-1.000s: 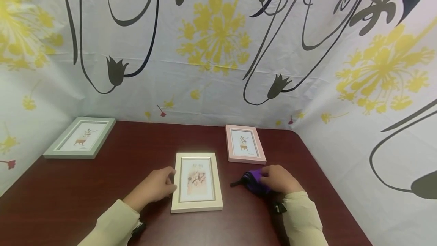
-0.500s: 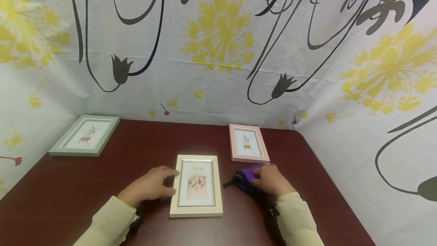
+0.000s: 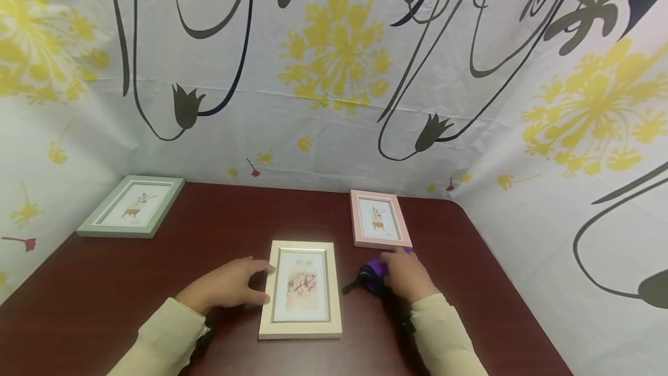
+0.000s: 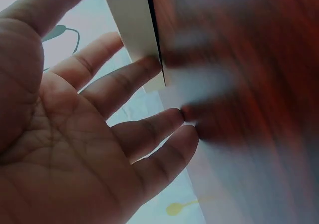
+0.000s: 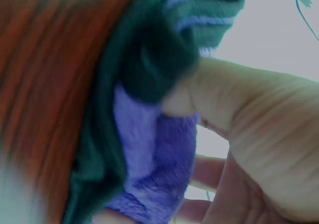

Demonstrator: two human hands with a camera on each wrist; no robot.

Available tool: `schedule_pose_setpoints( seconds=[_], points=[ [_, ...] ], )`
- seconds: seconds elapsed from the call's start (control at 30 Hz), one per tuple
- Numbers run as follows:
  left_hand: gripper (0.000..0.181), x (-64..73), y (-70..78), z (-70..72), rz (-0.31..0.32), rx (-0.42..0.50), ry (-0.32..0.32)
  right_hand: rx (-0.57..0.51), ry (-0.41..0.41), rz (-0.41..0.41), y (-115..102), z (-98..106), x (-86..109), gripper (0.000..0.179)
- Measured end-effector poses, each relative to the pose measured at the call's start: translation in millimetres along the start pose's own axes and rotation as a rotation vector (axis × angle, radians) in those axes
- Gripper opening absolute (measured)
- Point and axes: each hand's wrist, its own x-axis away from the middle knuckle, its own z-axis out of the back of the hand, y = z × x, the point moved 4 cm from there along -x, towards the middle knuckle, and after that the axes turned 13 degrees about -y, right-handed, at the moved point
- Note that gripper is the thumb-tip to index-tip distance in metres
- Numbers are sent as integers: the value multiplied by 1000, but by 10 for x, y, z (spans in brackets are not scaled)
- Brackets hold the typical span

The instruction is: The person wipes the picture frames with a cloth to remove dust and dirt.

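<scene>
In the head view, a cream picture frame [image 3: 334, 289] with a floral print lies flat on the table. My left hand [image 3: 232, 284] rests at its left edge, thumb and fingers spread along the side. The left wrist view shows those fingers [image 4: 132, 82] nearly straight, tips at the frame's side [image 4: 132, 25] and close to the tabletop. To the right of the frame, my right hand [image 3: 408, 274] grips a bunched purple plush cloth [image 3: 377, 267] with dark trim and a black strap-like end pointing left. In the right wrist view, the thumb presses into the cloth [image 5: 154, 159]; part of it is hidden.
A pink picture frame [image 3: 356, 219] lies just beyond my right hand. Farther left, a grey-green frame [image 3: 116, 232] sits near the table's back left edge. Patterned white fabric [image 3: 334, 149] hangs behind the dark red table [image 3: 229, 213] and on both sides.
The cream frame has slid slightly toward me, with my left hand beside it. My right hand has moved left with the cloth, bringing it nearer the cream frame.
</scene>
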Motion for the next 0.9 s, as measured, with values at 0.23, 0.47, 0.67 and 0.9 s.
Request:
schedule_pose_setpoints(
  seconds=[0.23, 0.47, 0.67, 0.9],
  points=[
    [53, -1, -12, -15, -5, -5, -10, -88, 35, 71, 42, 87, -3, 24],
    [53, -1, -29, -27, 8, 6, 7, -202, 121, 208, -254, 345, 96, 19],
    [52, -8, -31, -44, 17, 15, 12, -148, 57, 383, -773, 249, 159, 22],
    [53, -5, -25, -31, 16, 3, 20, -21, -54, 469, -1057, 46, 199, 21]
  ],
)
